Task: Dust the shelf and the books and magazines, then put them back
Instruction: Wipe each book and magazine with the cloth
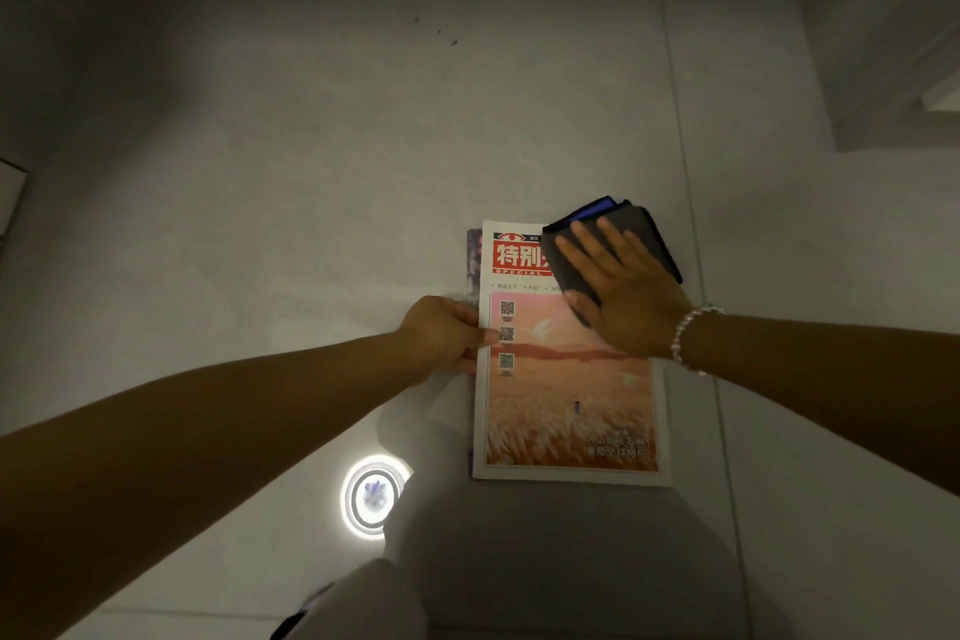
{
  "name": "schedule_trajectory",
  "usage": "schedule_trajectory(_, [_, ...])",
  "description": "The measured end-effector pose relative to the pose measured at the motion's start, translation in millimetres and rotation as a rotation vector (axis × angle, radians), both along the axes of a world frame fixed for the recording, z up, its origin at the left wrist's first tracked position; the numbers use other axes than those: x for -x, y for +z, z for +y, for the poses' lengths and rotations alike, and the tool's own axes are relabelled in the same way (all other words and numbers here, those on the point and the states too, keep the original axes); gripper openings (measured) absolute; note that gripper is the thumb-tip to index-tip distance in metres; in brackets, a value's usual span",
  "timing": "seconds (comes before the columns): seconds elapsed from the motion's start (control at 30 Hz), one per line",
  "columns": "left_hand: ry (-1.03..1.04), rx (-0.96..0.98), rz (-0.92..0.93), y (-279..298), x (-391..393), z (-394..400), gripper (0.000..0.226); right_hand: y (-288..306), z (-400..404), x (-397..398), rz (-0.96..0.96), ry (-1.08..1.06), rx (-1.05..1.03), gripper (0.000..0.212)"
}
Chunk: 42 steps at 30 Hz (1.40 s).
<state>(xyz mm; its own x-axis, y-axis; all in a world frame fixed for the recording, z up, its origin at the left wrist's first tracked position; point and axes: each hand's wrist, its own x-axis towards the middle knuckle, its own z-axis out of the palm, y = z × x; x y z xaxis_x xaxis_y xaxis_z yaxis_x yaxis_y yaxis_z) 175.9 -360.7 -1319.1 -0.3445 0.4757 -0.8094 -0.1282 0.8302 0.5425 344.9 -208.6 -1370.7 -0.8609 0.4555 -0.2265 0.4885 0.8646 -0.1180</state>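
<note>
Wiping magazine (566, 390) on pale tiled floor (311, 172) — my right hand (623, 286) lies flat, grip released, pressing folded dark cloth (613, 244) over glossy cover's top corner. Left hand (447, 333) pinches left edge, likely steadying it — second magazine (474, 260) peeks out beneath.

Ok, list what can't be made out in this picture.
- Head view: the magazine title's right part is covered by the cloth and the right hand.
- Head view: the lower magazine shows only a strip; the top one hides the rest.
- Head view: the left hand fingertips are tucked at the magazine's edge.
- Head view: the shelf isn't identifiable; the frame corners are dark.
</note>
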Motion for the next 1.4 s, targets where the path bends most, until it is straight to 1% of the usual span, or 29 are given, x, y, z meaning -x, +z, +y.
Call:
schedule_trajectory(0.07, [0.003,0.0,0.0,0.0,0.2,-1.0,0.017,-3.5,-14.5,-1.9,-0.019,-0.036,0.019,0.071])
schedule_trajectory(0.1, [0.003,-0.003,-0.002,-0.3,0.3,-1.4,0.014,-3.1,-22.2,-5.1,-0.029,-0.017,0.03,0.069])
schedule_trajectory(0.17, [0.004,-0.011,-0.007,-0.1,0.4,-1.9,0.01,-2.2,-36.0,-18.1,-0.003,0.129,0.01,0.066])
schedule_trajectory(0.27, [-0.002,-0.019,-0.005,-0.6,0.5,-3.0,0.012,-1.0,-41.5,-39.2,0.004,0.396,0.009,0.06])
schedule_trajectory(0.33, [0.003,-0.021,-0.015,-1.1,0.9,-3.1,0.017,-0.7,-26.0,-41.2,0.024,0.475,-0.005,0.062])
schedule_trajectory(0.37, [0.013,-0.02,-0.024,-1.7,1.2,-2.7,0.018,-1.7,-15.7,-38.5,0.034,0.441,-0.02,0.063])
schedule_trajectory(0.47, [0.037,-0.013,-0.032,-2.7,0.0,-1.8,0.019,-0.9,8.3,-24.2,0.005,0.184,-0.019,0.067])
schedule_trajectory(0.5, [0.042,-0.011,-0.03,-3.2,-0.3,-1.6,0.019,-1.1,9.7,-20.0,-0.015,0.114,-0.003,0.069])
schedule_trajectory(0.57, [0.044,-0.007,-0.033,-3.5,-0.9,-2.1,0.019,-2.4,-0.7,-15.9,-0.003,0.04,0.01,0.071])
schedule_trajectory(0.63, [0.053,-0.014,-0.05,-3.6,0.0,-3.4,0.019,-4.0,-21.2,-19.9,0.029,0.091,0.005,0.068])
schedule_trajectory(0.77, [0.062,-0.032,-0.067,-4.8,2.1,-5.7,0.016,-7.1,-55.3,-41.8,0.03,0.439,-0.002,0.063])
schedule_trajectory(0.83, [0.059,-0.039,-0.07,-5.1,2.0,-6.3,0.015,-5.6,-42.9,-42.9,0.046,0.527,-0.006,0.063])
schedule_trajectory(0.87, [0.061,-0.042,-0.073,-5.6,2.0,-6.0,0.017,-5.3,-32.4,-40.4,0.035,0.501,-0.009,0.063])
schedule_trajectory(0.9, [0.067,-0.043,-0.077,-6.5,2.3,-5.4,0.019,-4.6,-21.8,-35.9,0.03,0.42,-0.008,0.064])
schedule_trajectory(1.0, [0.074,-0.033,-0.09,-8.1,3.5,-4.5,0.025,0.0,-1.9,-15.9,0.007,0.086,0.012,0.072])
schedule_trajectory(1.07, [0.076,-0.034,-0.111,-9.5,5.0,-4.6,0.027,-2.3,-4.5,-3.4,-0.016,-0.003,0.001,0.076])
schedule_trajectory(1.27, [0.091,-0.023,-0.202,-5.9,9.5,-0.3,0.024,2.8,-5.6,4.5,-0.122,-0.022,0.044,0.078])
schedule_trajectory(1.33, [0.093,-0.019,-0.205,-6.0,9.8,-0.8,0.026,6.0,-11.6,3.1,-0.141,0.057,0.067,0.073])
schedule_trajectory(1.4, [0.114,-0.03,-0.218,-6.5,9.1,-2.6,0.029,3.9,-29.6,0.2,-0.079,0.213,0.039,0.071])
